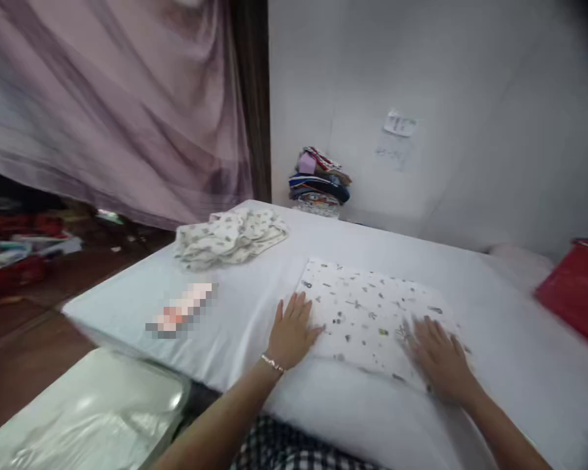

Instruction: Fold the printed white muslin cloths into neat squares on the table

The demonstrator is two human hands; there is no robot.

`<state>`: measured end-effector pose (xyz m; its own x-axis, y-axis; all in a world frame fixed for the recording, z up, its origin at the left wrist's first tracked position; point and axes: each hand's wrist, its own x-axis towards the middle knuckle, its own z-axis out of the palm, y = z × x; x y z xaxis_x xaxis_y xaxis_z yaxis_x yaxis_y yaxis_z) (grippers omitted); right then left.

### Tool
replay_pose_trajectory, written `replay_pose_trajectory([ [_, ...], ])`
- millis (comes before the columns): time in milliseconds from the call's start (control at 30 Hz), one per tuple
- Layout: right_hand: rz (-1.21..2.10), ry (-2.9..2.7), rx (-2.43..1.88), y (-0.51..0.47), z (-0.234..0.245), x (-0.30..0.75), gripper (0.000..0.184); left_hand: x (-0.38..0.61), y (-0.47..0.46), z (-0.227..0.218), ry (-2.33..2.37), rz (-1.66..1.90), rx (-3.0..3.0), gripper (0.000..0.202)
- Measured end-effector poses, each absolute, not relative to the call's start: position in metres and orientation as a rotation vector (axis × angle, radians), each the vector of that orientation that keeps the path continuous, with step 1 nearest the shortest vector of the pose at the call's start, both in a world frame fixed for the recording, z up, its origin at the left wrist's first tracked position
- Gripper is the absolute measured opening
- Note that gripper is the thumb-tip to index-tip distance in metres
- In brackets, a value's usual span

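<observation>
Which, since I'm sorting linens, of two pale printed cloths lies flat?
The white rectangular printed cloth by the left hand; the other pale printed cloth is crumpled.

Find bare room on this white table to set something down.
Free: between the crumpled printed cloth and flat printed cloth; the patch bordered by flat cloth, wall and red container. Crowded: left end, holding crumpled cloth and pixelated item.

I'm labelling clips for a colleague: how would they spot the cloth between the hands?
Start with the large white-covered surface and go to its near side, where the left hand and right hand are spread. Between them lies the patterned cloth, white with small scattered motifs. It is spread flat in a rough rectangle, unlike the crumpled printed cloth farther left.
</observation>
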<state>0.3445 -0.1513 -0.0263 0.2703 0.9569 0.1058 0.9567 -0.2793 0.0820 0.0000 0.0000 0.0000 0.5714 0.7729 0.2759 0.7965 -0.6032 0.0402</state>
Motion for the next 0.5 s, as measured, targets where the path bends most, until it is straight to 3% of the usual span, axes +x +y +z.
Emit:
replay_pose_trajectory([
  [133,0.145,1.552,2.65,-0.163,-0.027,0.358,0.061,-0.003,0.005,-0.017,-1.3,-0.371,-2.776,0.063],
  [400,-0.015,1.433,2.897,-0.173,-0.015,0.375,0.058,-0.001,0.01,-0.015,-1.354,-0.321,-2.789,0.066],
  [500,-0.264,1.405,3.14,-0.192,-0.017,0.386,0.06,-0.001,0.011,-0.014,-1.383,-0.288,-2.807,0.066],
])
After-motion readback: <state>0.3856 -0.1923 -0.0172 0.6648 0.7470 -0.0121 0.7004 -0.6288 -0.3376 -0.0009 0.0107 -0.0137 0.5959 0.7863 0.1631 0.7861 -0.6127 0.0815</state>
